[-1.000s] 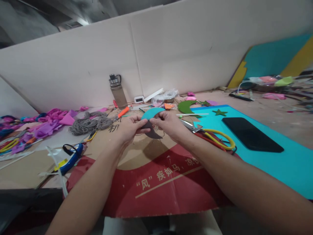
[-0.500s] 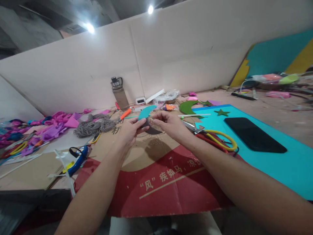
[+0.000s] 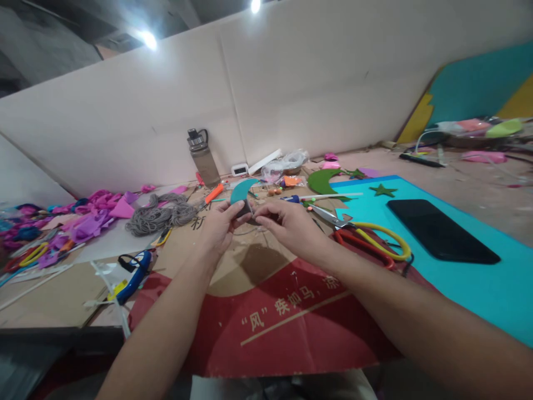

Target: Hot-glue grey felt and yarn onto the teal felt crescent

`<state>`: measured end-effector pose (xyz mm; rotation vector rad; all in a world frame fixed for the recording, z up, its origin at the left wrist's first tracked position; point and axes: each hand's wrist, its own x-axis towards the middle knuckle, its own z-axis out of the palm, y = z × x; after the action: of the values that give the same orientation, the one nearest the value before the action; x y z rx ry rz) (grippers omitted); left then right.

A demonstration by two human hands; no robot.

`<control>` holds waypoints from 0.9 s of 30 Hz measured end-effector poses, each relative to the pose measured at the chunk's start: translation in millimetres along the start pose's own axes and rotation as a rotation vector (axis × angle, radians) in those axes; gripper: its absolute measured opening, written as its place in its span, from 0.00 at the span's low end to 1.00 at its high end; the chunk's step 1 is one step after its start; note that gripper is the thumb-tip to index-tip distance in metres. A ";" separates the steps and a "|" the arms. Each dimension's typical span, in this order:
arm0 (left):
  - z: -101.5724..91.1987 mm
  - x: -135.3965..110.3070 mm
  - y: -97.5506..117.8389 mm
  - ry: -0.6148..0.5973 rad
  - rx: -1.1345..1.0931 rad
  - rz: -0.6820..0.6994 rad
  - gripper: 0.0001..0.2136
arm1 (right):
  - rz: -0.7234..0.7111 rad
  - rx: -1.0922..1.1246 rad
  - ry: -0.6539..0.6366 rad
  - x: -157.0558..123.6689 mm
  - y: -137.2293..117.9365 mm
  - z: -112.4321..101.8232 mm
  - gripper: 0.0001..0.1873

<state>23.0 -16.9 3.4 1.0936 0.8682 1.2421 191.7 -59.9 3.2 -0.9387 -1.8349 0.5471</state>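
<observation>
A crescent-shaped piece (image 3: 244, 190), teal at its upper end and dark lower down, is pinched between the thumb and fingers of my left hand (image 3: 220, 225). It stands above the cardboard (image 3: 233, 280). My right hand (image 3: 287, 222) is closed in a pinch against the dark lower part of the crescent. What lies between those fingertips is too small to make out. Scissors (image 3: 366, 233) with yellow and red handles rest just beyond my right wrist. Behind my right hand lies a blue-ended white stick (image 3: 291, 199).
Grey yarn (image 3: 162, 214), an orange-handled cutter (image 3: 214, 193) and a bottle (image 3: 204, 158) stand or lie to the left and back. On the right, a teal sheet (image 3: 449, 294) holds a black phone (image 3: 441, 230) and a green star (image 3: 382, 190). A green crescent (image 3: 322, 181) lies behind.
The crescent has turned in my left hand, and less of its dark lower part shows. My right fingers have shifted slightly downward along it. The view has tilted a little.
</observation>
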 end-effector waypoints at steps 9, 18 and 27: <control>3.3 -2.0 5.3 0.069 -0.216 -0.101 0.03 | -0.174 -0.153 0.042 -6.3 -5.4 0.0 0.07; 4.7 -2.1 7.5 0.085 -0.317 -0.165 0.08 | -0.104 -0.286 0.214 -5.1 -10.5 -12.3 0.05; 5.4 -4.6 11.9 0.072 -0.349 -0.224 0.06 | 0.048 -0.109 0.179 2.0 1.7 -14.4 0.08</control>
<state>24.1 -22.5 16.1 0.6585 0.7690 1.1947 204.8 -57.8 9.3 -1.0725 -1.6978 0.3823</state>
